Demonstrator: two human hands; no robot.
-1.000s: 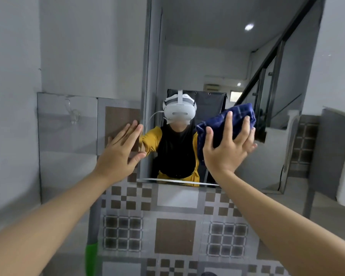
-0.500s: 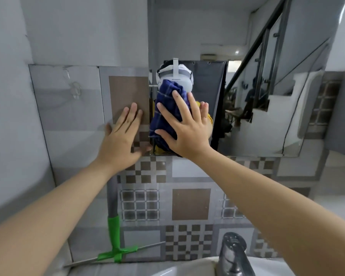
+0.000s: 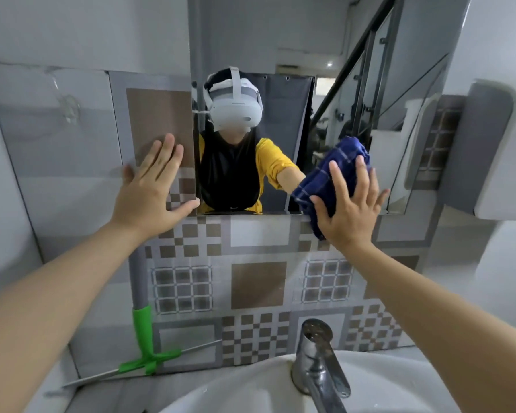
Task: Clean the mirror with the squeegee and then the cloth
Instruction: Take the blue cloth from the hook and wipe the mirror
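Blue cloth (image 3: 334, 177) ×1 under flat right hand (image 3: 347, 210) | left hand (image 3: 149, 198) splayed | squeegee (image 3: 143, 338) ×1

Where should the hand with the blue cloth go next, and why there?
Probably up and across the glass. The right hand presses the blue cloth flat at the bottom right edge of the mirror, and the cloth hangs partly over the tiles below. Most of the glass lies above it. The left hand braces on the tiled wall, and the squeegee is already set aside.
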